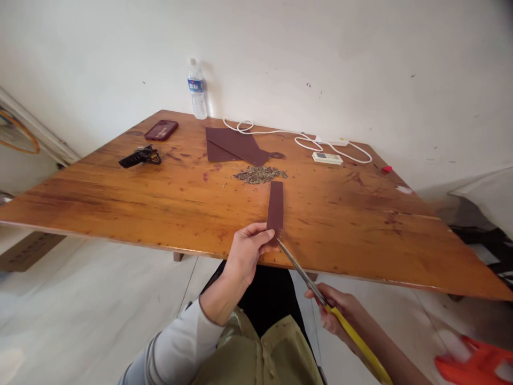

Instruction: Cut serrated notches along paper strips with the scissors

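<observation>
Between the thumb and fingers of my left hand (pixel 249 247) is the lower end of a dark maroon strip (pixel 275 205), held upright near the table's front edge. My right hand (pixel 339 309) grips a pair of scissors (pixel 300 271) with yellow handles. The blade tips meet the strip's lower right edge, where small cuts or fringes show. Whether the blades are apart is hard to make out. Just beyond the strip lies a pile of small brownish shreds (pixel 260 174). Behind it rest flat maroon sheets (pixel 232 144), partly overlapping.
On the wooden table (pixel 160 208) a plastic bottle (pixel 197 91) stands by the wall. A maroon phone case (pixel 161 130) and a black hair clip (pixel 140 156) lie left. A white cable (pixel 276 131) and a small white remote (pixel 327 158) lie back right. An orange bag (pixel 476 361) is below.
</observation>
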`<state>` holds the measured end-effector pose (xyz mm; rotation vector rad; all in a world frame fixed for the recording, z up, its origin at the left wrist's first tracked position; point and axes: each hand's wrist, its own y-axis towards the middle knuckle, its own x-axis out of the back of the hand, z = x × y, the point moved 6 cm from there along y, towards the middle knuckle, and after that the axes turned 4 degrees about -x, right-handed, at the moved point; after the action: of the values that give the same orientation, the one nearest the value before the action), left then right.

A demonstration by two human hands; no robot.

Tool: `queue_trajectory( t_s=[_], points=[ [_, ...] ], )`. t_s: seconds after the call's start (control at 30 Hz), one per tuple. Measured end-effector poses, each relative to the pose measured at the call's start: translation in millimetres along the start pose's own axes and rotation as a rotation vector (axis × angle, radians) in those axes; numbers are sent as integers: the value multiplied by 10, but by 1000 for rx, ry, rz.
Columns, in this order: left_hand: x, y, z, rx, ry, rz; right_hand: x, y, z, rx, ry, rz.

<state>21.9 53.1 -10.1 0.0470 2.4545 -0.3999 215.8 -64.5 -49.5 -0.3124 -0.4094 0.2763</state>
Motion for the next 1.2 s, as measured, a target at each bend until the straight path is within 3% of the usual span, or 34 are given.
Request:
queue_trajectory(
  t_s=[0.1, 0.23, 0.33, 0.5, 1.0, 1.2],
  points=[
    [-3, 4, -3, -20, 6, -20, -215, -13, 11, 60, 224, 89],
    [-24, -6, -12, -43, 16, -34, -311, -52, 18, 80, 227, -71],
    [-35, -19, -23, -75, 28, -53, -312, -71, -1, 41, 163, -134],
    [-45, -24, -21, -105, 42, -70, -306, -83, -53, -19, 193, -116],
    [-48, -24, -6, -65, -22, -85, -246, -97, 0, 28, -17, -269],
    [-20, -27, -29, -73, -43, -87, -225, -47, 25, 10, 14, -164]
  ],
)
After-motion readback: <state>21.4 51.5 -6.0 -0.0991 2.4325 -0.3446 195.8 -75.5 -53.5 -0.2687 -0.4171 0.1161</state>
